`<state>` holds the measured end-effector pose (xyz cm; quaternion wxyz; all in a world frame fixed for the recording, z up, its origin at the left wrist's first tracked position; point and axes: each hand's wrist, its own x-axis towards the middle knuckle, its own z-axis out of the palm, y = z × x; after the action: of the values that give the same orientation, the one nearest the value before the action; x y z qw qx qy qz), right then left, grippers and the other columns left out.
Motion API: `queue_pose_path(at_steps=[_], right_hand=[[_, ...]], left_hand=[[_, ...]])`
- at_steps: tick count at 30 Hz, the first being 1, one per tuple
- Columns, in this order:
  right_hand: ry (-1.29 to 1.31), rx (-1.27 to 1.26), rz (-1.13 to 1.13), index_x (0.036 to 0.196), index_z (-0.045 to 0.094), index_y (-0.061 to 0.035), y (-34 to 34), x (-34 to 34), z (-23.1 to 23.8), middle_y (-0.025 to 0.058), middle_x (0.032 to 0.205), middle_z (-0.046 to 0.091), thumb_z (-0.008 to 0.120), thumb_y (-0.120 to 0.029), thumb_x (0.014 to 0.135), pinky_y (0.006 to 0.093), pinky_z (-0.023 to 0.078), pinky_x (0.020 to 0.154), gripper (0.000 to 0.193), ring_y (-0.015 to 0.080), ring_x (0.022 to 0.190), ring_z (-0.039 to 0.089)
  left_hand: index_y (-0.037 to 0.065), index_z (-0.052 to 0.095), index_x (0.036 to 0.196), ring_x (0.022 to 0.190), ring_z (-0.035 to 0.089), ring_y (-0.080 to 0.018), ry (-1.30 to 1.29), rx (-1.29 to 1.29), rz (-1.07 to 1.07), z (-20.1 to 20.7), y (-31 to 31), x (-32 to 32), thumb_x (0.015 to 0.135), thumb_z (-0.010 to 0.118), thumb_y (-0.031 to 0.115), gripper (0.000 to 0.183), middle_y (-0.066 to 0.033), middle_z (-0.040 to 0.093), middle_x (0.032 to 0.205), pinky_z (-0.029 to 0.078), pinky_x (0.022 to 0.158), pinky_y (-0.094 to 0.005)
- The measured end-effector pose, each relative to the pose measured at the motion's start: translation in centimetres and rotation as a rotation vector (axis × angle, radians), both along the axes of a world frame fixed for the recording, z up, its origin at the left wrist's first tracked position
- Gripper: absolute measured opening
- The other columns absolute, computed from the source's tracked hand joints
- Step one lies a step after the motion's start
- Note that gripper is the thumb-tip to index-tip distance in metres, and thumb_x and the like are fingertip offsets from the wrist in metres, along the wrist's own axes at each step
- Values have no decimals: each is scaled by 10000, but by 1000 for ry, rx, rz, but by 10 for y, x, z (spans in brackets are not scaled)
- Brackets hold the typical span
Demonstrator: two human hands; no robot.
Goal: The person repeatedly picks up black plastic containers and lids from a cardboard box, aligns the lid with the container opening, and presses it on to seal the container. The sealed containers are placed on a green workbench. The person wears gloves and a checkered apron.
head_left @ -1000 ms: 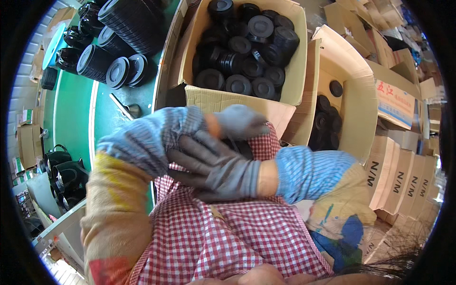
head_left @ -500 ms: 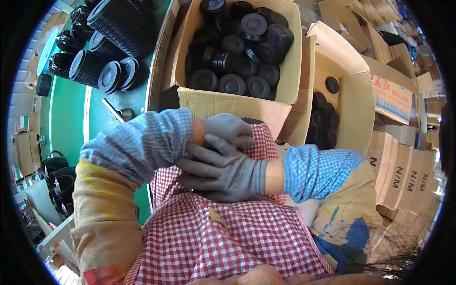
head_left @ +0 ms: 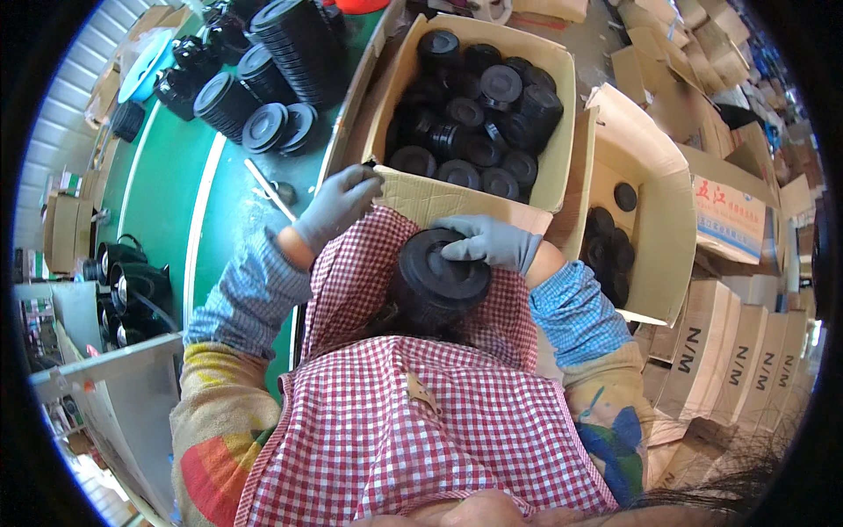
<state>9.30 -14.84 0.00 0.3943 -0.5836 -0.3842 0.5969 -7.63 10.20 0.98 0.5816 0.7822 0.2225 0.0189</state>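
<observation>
In my lap, on the red checked apron (head_left: 369,404), sits a black round lid (head_left: 443,277) with a raised ring, on top of a dark body partly lost in shadow. My right hand (head_left: 496,241), in a grey glove, grips the lid's far right edge, its thumb across the top. My gloved left hand (head_left: 338,206) is raised apart from the lid, near the front corner of the open carton, with its fingers curled in. Whether anything is inside those fingers is hidden.
Ahead, an open carton (head_left: 386,145) is full of black round lids; a second carton (head_left: 654,220) to the right holds several more. On the green table (head_left: 167,228) at left stand stacks of black discs (head_left: 303,61) and a pale stick (head_left: 270,189).
My hands, crossed over each other before, have parted. The left moved left and up; the right drew right onto the lid, which now shows. The whole view has shifted.
</observation>
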Motion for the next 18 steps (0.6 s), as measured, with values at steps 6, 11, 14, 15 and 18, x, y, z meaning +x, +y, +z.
queue_pose_path(at_steps=[6,11,14,15,18], right_hand=[[-108,116,-168,1320,626,0,-30,-31,31,107,1212,685,722,-121,876,315,491,1003,470,179,1099,632],[-375,367,-197,1305,626,44,-31,-56,124,137,1258,671,742,-138,844,344,455,1042,509,224,1177,614],[-678,869,11,1228,669,27,-4,-72,150,209,1255,670,744,-129,854,431,467,1046,412,356,1185,632],[-773,902,69,1194,675,17,8,-76,153,204,1245,672,766,-170,833,447,471,1042,417,368,1197,624],[-999,837,37,1197,671,17,39,-83,139,202,1271,660,756,-137,817,440,470,1041,419,366,1236,597]], left_hand=[[35,701,987,613,611,-111,325,-344,12,20,-22,-106,998,559,358,353,-48,683,859,494,538,-245],[56,701,1189,737,679,-182,309,-430,-259,-16,-33,-159,1013,408,635,672,-98,731,982,552,627,-292],[73,646,1276,997,680,-236,-14,-1215,-113,9,-42,-168,1018,477,569,584,-104,690,1187,583,800,-375],[66,620,1296,986,681,-236,-168,-1263,25,13,-40,-178,1017,506,523,548,-95,680,1207,585,819,-388],[9,521,1371,1107,663,-260,-733,-1016,237,-7,-12,-216,1015,549,226,418,-111,609,1335,578,914,-426]])
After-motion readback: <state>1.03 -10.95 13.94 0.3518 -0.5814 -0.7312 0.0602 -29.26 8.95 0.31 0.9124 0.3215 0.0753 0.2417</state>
